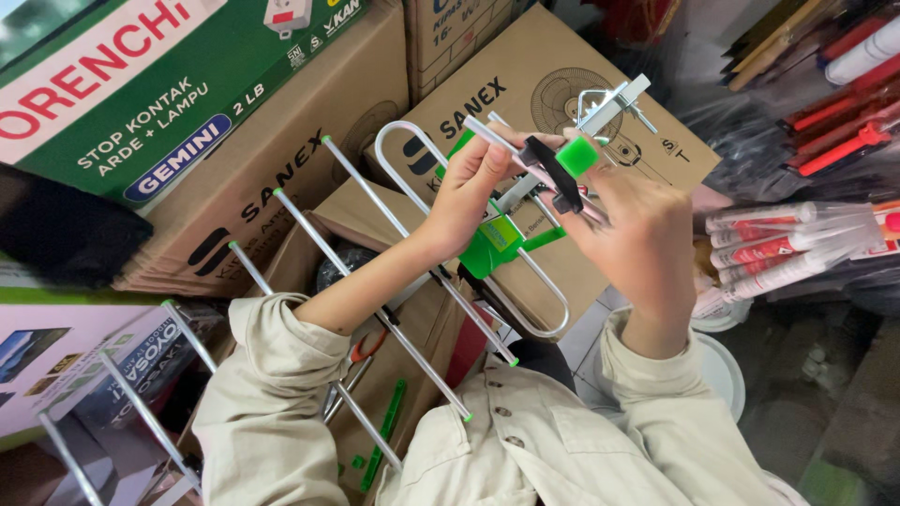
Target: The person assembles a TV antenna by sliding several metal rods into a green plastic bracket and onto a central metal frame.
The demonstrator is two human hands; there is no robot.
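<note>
Hands meet at the middle of the head view, both on a metal antenna with thin silver rods and green plastic fittings. The left hand has its fingers curled tight round the antenna's boom just above a green junction box, thumb pressed over the top. The right hand closes narrowly on the upper end of the boom, fingertips pinching beside a black clamp and a green end cap. Above them a silver bracket with bolts sticks up and to the right. A looped silver element curves behind the left hand and runs down to the lower right. 4 or so straight rods with green tips cross the left forearm in its rolled beige sleeve.

Around the antenna stand brown cardboard boxes, with a green box at upper left. Tubes in red and white lie at the right. A second antenna's rods show at lower left.
</note>
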